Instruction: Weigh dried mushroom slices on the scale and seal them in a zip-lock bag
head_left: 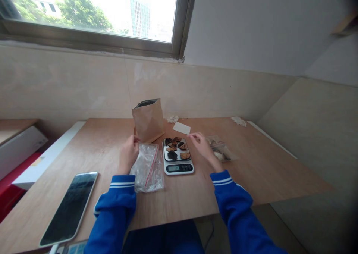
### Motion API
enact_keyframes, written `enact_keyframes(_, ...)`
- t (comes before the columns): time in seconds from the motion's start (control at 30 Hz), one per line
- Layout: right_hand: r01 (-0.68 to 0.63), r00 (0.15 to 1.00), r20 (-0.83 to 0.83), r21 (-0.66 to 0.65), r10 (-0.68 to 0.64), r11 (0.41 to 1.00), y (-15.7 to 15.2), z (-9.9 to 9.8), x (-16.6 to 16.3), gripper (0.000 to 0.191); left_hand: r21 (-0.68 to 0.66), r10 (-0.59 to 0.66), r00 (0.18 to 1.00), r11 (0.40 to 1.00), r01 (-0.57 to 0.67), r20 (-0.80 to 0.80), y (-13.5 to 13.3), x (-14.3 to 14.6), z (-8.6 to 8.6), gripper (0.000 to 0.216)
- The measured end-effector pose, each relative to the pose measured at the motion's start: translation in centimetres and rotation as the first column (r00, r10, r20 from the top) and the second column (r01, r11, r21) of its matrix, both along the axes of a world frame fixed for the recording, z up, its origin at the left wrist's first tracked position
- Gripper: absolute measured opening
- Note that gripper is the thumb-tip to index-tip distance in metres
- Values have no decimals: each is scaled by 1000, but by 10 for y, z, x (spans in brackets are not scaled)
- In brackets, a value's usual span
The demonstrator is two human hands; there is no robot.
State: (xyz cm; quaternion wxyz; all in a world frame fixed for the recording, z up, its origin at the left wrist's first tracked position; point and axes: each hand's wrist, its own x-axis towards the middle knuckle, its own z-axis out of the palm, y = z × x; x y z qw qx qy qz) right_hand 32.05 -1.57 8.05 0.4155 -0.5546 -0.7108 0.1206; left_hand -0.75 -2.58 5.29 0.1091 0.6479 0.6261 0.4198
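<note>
The left hand (130, 154) is observed with fingers curled at the upper left edge of a clear zip-lock bag (143, 170), just beside a kraft-paper pouch (148, 121); whether either is gripped cannot be told. At the right hand (201, 146), thumb and forefinger are brought together near the far right corner of a digital kitchen scale (176, 163); whether anything is pinched between the 2 cannot be told.

The pouch is stood upright with its mouth open and a dark lining exposed; its contents are hidden. The clear bag is laid flat, left of the scale. A 2nd zip-lock bag (223, 151), with pale pieces inside, is located beyond the right wrist.

Dried slices (172, 155) are spread on the scale's white platform. They are irregular, curled and wrinkled, coloured brown and near-black. The display is lit, but its reading is illegible.

The clear film is creased and crossed by a red zip strip. A white rectangular card (181, 127) is placed behind the scale on the wood-grained table (260, 164). A smartphone (69, 209) is laid at left, dark screen up.
</note>
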Motion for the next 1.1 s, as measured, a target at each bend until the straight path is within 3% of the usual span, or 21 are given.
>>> enact_keyframes(0.1, 101, 986, -139, 29, -96, 994, -34, -29, 18, 34, -317, -245, 946, 933, 171, -212, -21, 10, 4, 14)
enact_keyframes(0.17, 137, 970, -205, -1, -134, 991, -55, -47, 17, 34, -474, -310, 915, 866, 158, -260, -34, 19, -1, 27)
enact_keyframes(0.23, 139, 958, -249, -37, -144, 990, -74, -59, 7, 33, -540, -345, 898, 828, 155, -272, -44, 26, -9, 38)
enact_keyframes(0.33, 91, 956, -276, -53, -102, 994, -94, -61, -16, 29, -540, -365, 877, 828, 153, -311, -49, 31, -20, 31)
enact_keyframes(0.5, -125, 962, -253, -83, 100, 989, -111, -41, -56, 22, -528, -348, 873, 840, 128, -342, -48, 32, -23, 22)
enact_keyframes(0.63, -324, 934, -210, -162, 288, 932, -126, -28, -86, 20, -509, -312, 880, 855, 96, -357, -53, 35, -22, 26)
enact_keyframes(0.8, -506, 861, -174, -207, 478, 837, -147, -27, -115, 19, -449, -260, 899, 890, 82, -352, -59, 39, -29, 29)
enact_keyframes(0.97, -473, 878, -199, -225, 435, 852, -153, -31, -122, 18, -449, -278, 906, 886, 115, -318, -57, 39, -29, 21)
enact_keyframes(1.1, -332, 911, -328, -224, 250, 916, -147, -37, -122, 15, -407, -302, 933, 891, 202, -197, -62, 40, -15, 21)
